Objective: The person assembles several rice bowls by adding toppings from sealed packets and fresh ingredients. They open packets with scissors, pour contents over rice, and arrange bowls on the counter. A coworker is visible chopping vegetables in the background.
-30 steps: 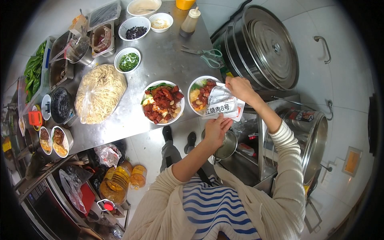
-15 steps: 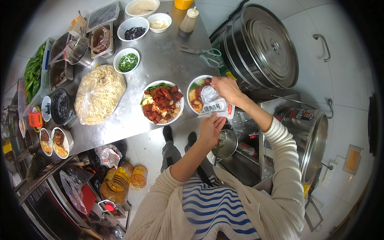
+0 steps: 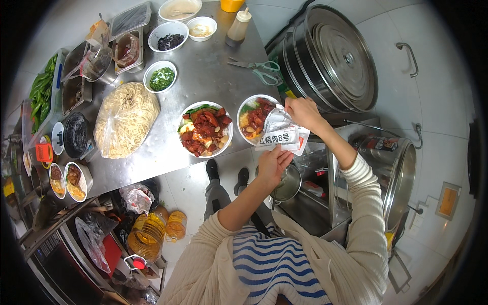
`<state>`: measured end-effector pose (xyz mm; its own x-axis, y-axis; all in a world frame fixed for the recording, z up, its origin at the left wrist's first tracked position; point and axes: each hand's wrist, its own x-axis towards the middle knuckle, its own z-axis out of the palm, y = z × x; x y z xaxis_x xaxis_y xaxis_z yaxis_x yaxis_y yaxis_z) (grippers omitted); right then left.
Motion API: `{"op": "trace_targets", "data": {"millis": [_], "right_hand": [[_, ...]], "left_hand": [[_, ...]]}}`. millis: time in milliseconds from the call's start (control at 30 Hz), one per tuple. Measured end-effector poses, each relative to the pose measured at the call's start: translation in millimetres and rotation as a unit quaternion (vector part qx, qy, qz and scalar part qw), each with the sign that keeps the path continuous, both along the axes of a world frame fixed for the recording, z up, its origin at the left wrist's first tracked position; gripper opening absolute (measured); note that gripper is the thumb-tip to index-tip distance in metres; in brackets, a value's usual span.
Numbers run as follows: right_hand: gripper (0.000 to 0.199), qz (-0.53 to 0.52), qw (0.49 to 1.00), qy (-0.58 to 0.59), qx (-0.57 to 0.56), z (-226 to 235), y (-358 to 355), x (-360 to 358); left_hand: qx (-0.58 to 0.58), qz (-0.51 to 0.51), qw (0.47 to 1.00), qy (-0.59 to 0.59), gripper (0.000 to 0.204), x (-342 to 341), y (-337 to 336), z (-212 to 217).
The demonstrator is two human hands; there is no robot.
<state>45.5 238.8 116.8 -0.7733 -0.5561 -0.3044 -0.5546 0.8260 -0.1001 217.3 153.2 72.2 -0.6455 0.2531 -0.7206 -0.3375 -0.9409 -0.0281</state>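
Note:
A white and silver food pouch (image 3: 278,133) is held tilted over the right-hand bowl (image 3: 241,113) at the table's front right. My right hand (image 3: 303,113) grips the pouch's upper end, its fingers closed. My left hand (image 3: 274,163) pinches the lower edge. Dark red-brown meat chunks (image 3: 260,113) lie in that bowl beside shredded yellow food and greens; the pouch hides part of its right side. Just left of it, apart from both hands, stands another white bowl (image 3: 181,131) heaped with glossy braised meat (image 3: 206,127), greens and peanuts.
Scissors with pale green handles (image 3: 265,71) lie behind the right bowl. A large lidded steel pot (image 3: 335,61) stands at the right. Bagged noodles (image 3: 127,119), chopped scallions (image 3: 161,79) and a sauce bottle (image 3: 239,28) share the steel table (image 3: 203,66). Below my hands is a saucepan (image 3: 287,184).
My right hand has moved slightly right with the pouch's upper end, and my left hand slightly right too. More meat now shows in the right bowl.

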Motion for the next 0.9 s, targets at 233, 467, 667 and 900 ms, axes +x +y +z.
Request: {"op": "trace_targets", "data": {"millis": [233, 467, 667, 900], "right_hand": [[0.012, 0.001, 1.000, -0.010, -0.017, -0.6, 9.6, 5.0], [0.016, -0.031, 0.998, -0.054, -0.011, -0.1, 21.6, 5.6], [0.017, -0.062, 0.989, -0.129, -0.041, -8.4, 27.4, -0.1], [0.016, -0.064, 0.978, -0.178, -0.086, -16.9, 19.6, -12.5]], "left_hand": [[-0.033, -0.014, 0.999, -0.005, 0.025, 5.4, 8.6, -0.4], [-0.083, -0.016, 0.996, -0.006, 0.025, 10.0, 10.3, 7.6], [-0.091, -0.017, 0.995, -0.020, 0.028, 6.5, -5.8, 14.5], [-0.089, -0.005, 0.996, -0.025, 0.028, -5.5, -30.7, 11.4]]}}
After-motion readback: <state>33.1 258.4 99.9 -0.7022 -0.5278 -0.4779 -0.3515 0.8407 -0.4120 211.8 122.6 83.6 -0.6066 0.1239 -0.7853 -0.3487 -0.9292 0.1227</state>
